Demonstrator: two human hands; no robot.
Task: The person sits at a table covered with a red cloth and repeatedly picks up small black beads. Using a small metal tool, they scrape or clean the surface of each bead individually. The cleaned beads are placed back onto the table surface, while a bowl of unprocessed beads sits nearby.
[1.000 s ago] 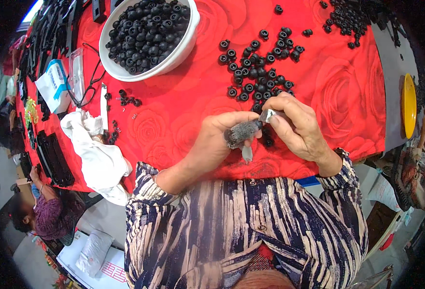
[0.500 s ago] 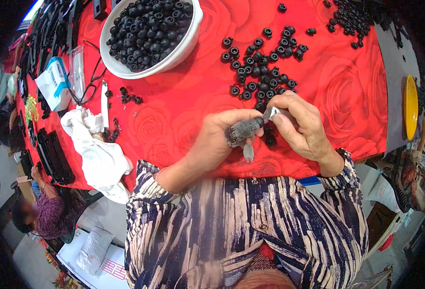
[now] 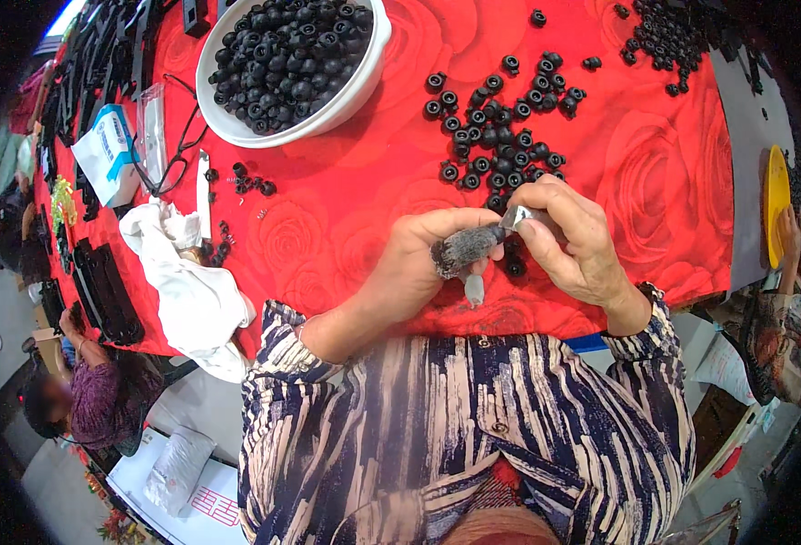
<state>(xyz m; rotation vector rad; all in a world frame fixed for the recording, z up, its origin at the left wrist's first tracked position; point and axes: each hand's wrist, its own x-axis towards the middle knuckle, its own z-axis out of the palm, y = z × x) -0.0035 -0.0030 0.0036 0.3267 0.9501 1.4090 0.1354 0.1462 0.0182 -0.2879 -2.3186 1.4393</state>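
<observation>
My left hand (image 3: 400, 263) is closed around a grey, rough-textured piece (image 3: 464, 252) whose exact kind I cannot make out. Its dark rounded end lies by my thumb and fingertips, and a pale, translucent tip (image 3: 475, 291) sticks out below. Meeting it from the right, my right hand (image 3: 577, 241) pinches a small shiny silver blade-like piece (image 3: 514, 217) between thumb and index finger. The two hands almost touch. Just beyond them lies a loose heap of small round black plastic parts (image 3: 504, 136) with hollow ends; one black part (image 3: 515, 267) sits under the right hand.
A white bowl (image 3: 384, 41) heaped with black parts stands far left on the red rose-patterned cloth (image 3: 328, 182). Nearer left lie a white cloth (image 3: 187, 291), glasses (image 3: 175, 168) and small springs. More black parts (image 3: 668, 45) lie far right. Co-workers sit at both sides; one touches a yellow dish (image 3: 776, 209).
The whole view has shifted slightly, moving the table things up and to the right. My hands keep the same hold. A co-worker's hand now shows on the yellow dish.
</observation>
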